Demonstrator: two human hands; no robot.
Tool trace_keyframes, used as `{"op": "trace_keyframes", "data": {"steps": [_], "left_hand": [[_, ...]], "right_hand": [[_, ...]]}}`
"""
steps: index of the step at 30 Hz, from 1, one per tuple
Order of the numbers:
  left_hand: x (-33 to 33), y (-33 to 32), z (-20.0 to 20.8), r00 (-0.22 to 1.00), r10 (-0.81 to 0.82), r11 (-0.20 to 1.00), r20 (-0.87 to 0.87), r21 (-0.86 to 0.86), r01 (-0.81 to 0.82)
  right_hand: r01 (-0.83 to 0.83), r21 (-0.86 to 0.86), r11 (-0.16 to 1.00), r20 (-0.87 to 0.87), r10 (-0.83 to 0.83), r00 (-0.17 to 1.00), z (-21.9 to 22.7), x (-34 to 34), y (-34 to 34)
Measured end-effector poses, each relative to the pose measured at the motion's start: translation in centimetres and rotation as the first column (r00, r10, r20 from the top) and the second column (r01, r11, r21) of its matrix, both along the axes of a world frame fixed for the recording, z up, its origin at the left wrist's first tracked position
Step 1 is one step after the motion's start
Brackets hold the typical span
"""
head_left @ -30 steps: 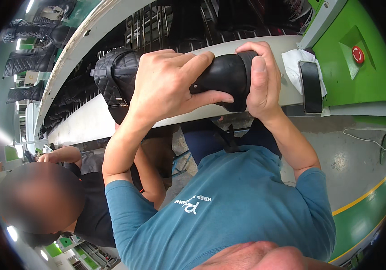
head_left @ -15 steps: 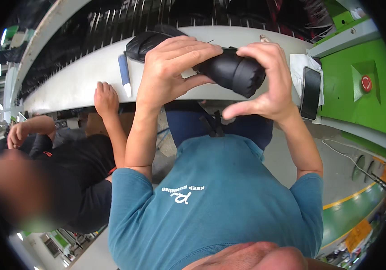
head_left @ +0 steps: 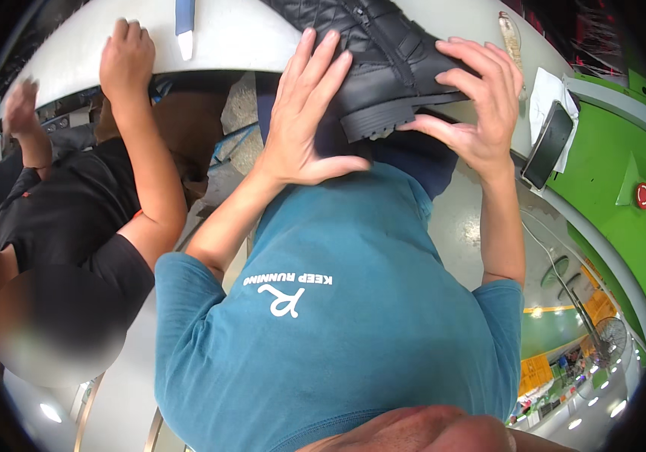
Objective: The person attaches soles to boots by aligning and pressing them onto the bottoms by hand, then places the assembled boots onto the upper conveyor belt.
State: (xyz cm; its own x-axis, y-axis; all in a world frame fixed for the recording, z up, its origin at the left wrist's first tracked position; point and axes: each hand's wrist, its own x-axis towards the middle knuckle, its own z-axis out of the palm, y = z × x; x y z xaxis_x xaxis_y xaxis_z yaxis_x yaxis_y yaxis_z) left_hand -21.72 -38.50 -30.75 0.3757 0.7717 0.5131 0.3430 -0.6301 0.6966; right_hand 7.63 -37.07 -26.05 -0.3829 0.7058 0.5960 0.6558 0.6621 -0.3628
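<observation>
A black quilted ankle boot point(head_left: 383, 60) is tilted over the table's near edge, its side zipper and ridged heel showing. My right hand point(head_left: 481, 105) grips its front part, thumb under the sole and fingers across the upper. The boot's toe is mostly hidden by that hand. Beside the heel and the back of the boot, my left hand point(head_left: 304, 120) is open, with fingers spread and thumb stretched out. Its fingertips overlap the boot's back edge; whether they press on it I cannot tell.
A blue-handled tool with a pale tip point(head_left: 185, 26) lies on the white table point(head_left: 225, 45). To the right, a phone point(head_left: 549, 143) rests on white cloth beside a green machine housing with a red button point(head_left: 643, 196). A co-worker in black point(head_left: 74, 211) sits left, one hand on the table edge.
The boot has turned and come nearer, now showing its heel and zipper. My left hand has opened away from its grip, while my right hand has closed around the front. The view has shifted.
</observation>
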Motion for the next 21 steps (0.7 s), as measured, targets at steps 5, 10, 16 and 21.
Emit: {"op": "trace_keyframes", "data": {"steps": [5, 10, 16, 21], "left_hand": [[1.7, 0.9, -2.2, 0.992, 0.088, 0.975, 0.092, 0.197, -0.105], [1.3, 1.1, -2.1, 0.992, 0.073, 0.976, 0.098, 0.2, -0.091], [1.2, 1.1, 1.3, 0.996, 0.067, 0.979, -0.054, 0.195, -0.055], [3.5, 3.6, 4.7, 0.991, -0.04, 0.99, -0.126, 0.129, 0.056]], "right_hand": [[-0.026, -0.062, 0.998, 0.092, 0.032, 0.995, 1.4, 0.1, -0.2], [-0.052, -0.093, 0.994, 0.078, 0.059, 0.995, 1.8, 0.8, -0.2], [-0.123, -0.013, 0.992, 0.073, 0.124, 0.99, 1.4, 0.9, -0.8], [-0.092, -0.047, 0.995, 0.131, 0.098, 0.987, 2.3, 0.1, -1.0]]}}
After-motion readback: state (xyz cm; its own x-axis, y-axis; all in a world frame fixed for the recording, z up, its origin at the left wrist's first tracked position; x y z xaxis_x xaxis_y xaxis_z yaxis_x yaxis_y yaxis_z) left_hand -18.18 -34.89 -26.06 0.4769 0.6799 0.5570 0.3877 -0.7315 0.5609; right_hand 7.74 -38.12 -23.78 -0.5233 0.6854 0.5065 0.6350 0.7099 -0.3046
